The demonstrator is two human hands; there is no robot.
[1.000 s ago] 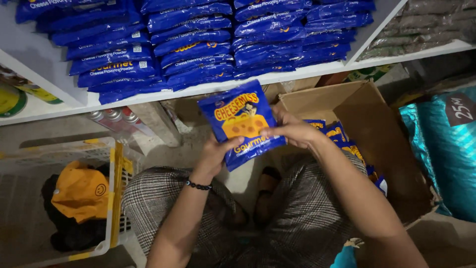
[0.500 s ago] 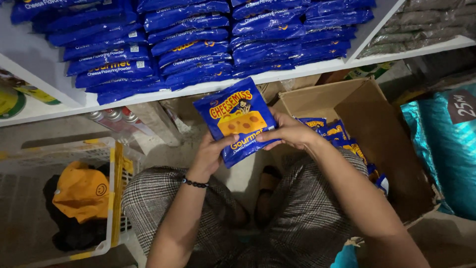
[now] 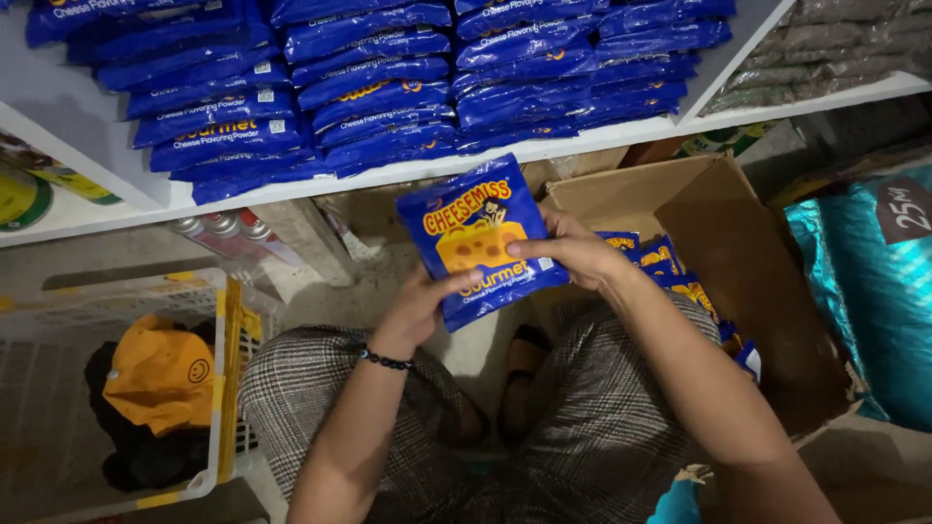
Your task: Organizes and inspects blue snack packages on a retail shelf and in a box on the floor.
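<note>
From the head view, a blue packet (image 3: 481, 238) with a yellow cheese picture is held up between both hands, just below the white shelf (image 3: 602, 144). The left hand (image 3: 419, 309) pinches its lower left corner, fingers curled shut on it; the right hand (image 3: 573, 254) clasps its right edge, fingers closed across the front. Since a second ago the packet has tilted slightly and risen nearer the shelf. Matching blue packets (image 3: 388, 87) lie stacked on the shelf; more sit in the cardboard box (image 3: 738, 252) at right. A white basket (image 3: 228, 320) stands left.
</note>
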